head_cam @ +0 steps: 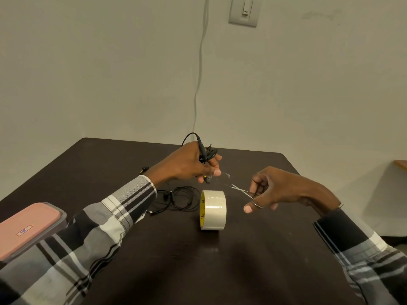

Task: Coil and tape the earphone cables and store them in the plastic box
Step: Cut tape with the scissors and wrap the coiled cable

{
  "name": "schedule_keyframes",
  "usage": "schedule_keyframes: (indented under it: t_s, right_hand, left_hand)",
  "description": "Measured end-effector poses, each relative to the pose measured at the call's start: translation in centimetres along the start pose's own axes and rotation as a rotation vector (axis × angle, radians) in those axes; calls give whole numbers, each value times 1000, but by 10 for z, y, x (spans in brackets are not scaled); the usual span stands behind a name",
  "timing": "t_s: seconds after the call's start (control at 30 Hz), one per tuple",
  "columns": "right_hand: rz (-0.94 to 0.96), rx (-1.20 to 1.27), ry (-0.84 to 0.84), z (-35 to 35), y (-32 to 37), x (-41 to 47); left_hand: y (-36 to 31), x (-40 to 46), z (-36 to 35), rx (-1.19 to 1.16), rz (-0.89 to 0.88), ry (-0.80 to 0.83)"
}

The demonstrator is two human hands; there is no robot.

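At your far left, the plastic box (pixel 33 227) sits on the dark table (pixel 253 260) with its pink lid on, well apart from both of your hands and partly behind your left sleeve (pixel 92 234).

Below and just behind your left fingers, a loose black earphone cable (pixel 176 200) lies tangled on the table surface.

Your left hand (pixel 189 164) is raised above the table. Its fingers are curled round a coiled black earphone cable (pixel 206 154), the plug end looping up above the knuckles. The thumb (pixel 214 172) pinches one end of a clear strip of tape (pixel 226 178) against the coil.

The tape roll (pixel 213 210) stands on its edge on the table, below the gap between your two hands and touching neither.

Your right hand (pixel 277 190) holds small scissors (pixel 242 191); the thumb passes through one handle ring and the remaining fingers are curled. The blades point toward your left fingertips, at the tape strip. Whether the blades touch the strip cannot be determined.
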State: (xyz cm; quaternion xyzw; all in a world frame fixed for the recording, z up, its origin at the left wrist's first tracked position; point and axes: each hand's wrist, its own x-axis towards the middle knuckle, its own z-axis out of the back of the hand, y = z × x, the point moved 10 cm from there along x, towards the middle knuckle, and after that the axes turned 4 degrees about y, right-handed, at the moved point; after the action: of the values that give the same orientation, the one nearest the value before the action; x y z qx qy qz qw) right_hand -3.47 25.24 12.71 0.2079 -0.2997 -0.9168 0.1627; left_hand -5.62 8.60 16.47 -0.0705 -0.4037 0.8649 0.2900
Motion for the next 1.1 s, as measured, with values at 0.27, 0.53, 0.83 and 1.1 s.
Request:
schedule_keyframes:
  t_s: [0.27,0.53,0.83,1.1]
  right_hand:
    - [30,-11,20,0,10,10]
    - [61,-29,46,0,15,17]
    - [100,-9,22,-1,16,25]
    - [96,-55,119,-11,17,21]
  left_hand:
    - [1,-1,0,2,8,12]
    - [1,-6,0,1,35,20]
    - [2,-7,-1,5,37,36]
    - [1,-8,0,-10,30,27]
